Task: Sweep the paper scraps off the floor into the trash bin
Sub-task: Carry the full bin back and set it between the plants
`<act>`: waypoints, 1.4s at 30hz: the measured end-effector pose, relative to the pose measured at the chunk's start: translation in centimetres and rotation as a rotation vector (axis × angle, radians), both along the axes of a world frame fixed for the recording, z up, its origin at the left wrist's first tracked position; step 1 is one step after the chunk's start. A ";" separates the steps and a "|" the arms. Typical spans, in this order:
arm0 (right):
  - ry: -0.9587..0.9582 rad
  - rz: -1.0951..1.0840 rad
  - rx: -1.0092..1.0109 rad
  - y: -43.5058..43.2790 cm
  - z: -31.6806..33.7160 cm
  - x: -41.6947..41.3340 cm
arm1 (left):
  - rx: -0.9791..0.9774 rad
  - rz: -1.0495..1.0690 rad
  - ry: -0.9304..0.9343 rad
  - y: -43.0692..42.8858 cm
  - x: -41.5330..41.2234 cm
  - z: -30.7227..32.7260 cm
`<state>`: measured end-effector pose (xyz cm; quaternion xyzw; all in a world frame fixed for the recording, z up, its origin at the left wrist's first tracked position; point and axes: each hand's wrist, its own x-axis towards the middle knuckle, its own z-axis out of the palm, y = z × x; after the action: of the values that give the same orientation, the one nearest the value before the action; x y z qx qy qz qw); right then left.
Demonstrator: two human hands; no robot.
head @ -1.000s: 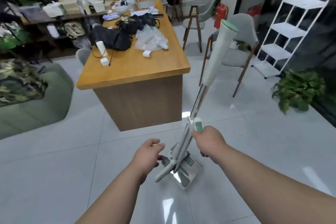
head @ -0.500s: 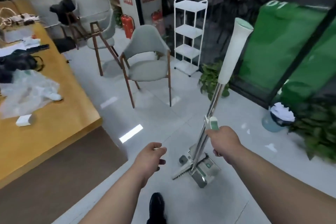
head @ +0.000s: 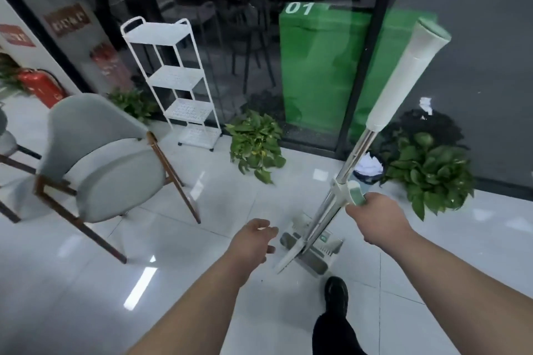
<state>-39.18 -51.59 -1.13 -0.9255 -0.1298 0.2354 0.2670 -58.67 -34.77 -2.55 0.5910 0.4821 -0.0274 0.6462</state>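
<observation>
Grey chair [head: 101,164], white shelf rack [head: 176,81], green plants [head: 255,144]

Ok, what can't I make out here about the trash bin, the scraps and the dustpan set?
1. Trash bin: head view; the broom pole and the right hand on the green grip cover its left side and base.
2. Floor scraps: head view; the pale patch on the tiles could be paper or glare, too small to tell.
3. Dustpan: head view; blurred, and the pole crosses it, so its contents cannot be seen.
</observation>
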 end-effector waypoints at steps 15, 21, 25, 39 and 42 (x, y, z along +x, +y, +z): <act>0.125 0.065 -0.047 9.1 -1.8 30.4 | 0.031 0.038 0.039 8.7 31.1 0.8; 0.142 0.011 -0.018 11.9 -2.2 37.7 | 0.019 0.025 0.040 12.7 38.8 0.1; 0.131 -0.038 -0.018 14.6 -2.5 42.2 | 0.011 -0.001 0.041 16.0 43.3 -1.3; 0.117 0.020 -0.095 25.0 -5.4 50.3 | 0.042 -0.132 0.096 27.8 54.4 -4.1; 0.080 0.090 -0.128 25.8 -5.8 51.9 | 0.012 -0.108 0.115 28.2 55.7 -4.6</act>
<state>12.75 -25.77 -6.93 -0.9237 -0.1449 0.2919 0.2014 -2.98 -6.55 -7.14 0.6175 0.4858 -0.0933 0.6116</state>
